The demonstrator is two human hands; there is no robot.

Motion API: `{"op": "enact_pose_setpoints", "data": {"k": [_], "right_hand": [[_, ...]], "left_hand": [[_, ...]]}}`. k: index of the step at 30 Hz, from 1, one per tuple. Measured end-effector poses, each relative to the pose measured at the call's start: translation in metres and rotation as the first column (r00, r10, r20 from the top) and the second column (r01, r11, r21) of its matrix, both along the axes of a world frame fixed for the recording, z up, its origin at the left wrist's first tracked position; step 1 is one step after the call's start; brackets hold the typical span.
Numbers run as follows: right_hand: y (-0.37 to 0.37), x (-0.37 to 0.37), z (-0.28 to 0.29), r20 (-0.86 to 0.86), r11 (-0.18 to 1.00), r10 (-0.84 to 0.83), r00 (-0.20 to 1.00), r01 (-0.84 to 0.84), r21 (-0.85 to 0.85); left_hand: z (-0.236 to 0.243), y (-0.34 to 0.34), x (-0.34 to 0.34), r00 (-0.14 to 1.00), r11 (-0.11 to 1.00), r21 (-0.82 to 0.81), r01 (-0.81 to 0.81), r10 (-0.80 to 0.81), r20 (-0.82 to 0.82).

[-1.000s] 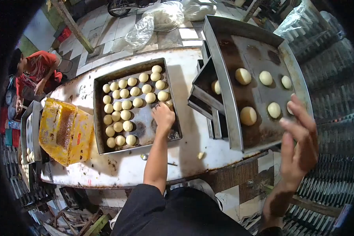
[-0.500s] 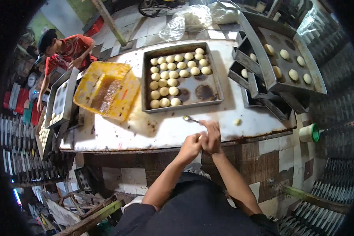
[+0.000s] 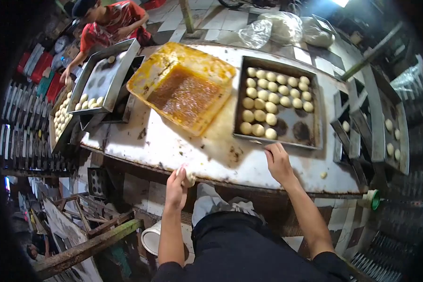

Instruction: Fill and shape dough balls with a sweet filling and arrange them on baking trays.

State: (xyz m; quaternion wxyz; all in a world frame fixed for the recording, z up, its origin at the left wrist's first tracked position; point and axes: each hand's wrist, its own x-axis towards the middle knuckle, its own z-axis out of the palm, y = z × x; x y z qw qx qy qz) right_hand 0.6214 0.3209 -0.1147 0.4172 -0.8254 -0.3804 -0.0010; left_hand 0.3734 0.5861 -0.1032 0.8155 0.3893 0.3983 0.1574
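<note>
Left hand (image 3: 177,185) is gripping a dough ball (image 3: 191,178), mostly hidden by fingers; right hand (image 3: 278,162) is resting open beside the baking tray (image 3: 315,120), its near rim partly obscured.

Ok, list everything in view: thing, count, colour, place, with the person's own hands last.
Worn white metal table: one, centre.
Dark rectangular baking tray: one, table right, holds about twenty pale dough balls.
Yellow plastic tub of brown paste: one, table middle.
Grey metal tray: one, far left, few dough balls, tilted over a dark mould.
Grey trays on the rack: several, right edge, pale balls.
Clear plastic bags: several, top.
Person in red shirt: one, top left.
Loose dough ball: one, table right.
Left hand: holds pale dough piece at table edge.
Right hand: beside dark tray's near rim.
</note>
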Motion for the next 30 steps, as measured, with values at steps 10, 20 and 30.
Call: {"op": "enact_pose_setpoints", "data": {"k": [10, 20, 30], "right_hand": [[0.359, 0.066, 0.08, 0.08, 0.562, 0.645, 0.76, -0.401, -0.724], [0.413, 0.058, 0.037, -0.303, 0.407, 0.65, 0.697, -0.655, -0.636], [0.234, 0.008, 0.126, -0.846, 0.94, 0.29, 0.448, -0.298, 0.164]], "left_hand": [[-0.023, 0.142, 0.017, 0.992, 0.975, -0.19, 0.117, -0.124, -0.025], [-0.039, 0.171, 0.016, 0.981, 0.959, -0.217, 0.182, -0.193, -0.032], [0.003, 0.042, 0.058, 0.984, 0.979, -0.1, 0.176, -0.172, 0.041]]}}
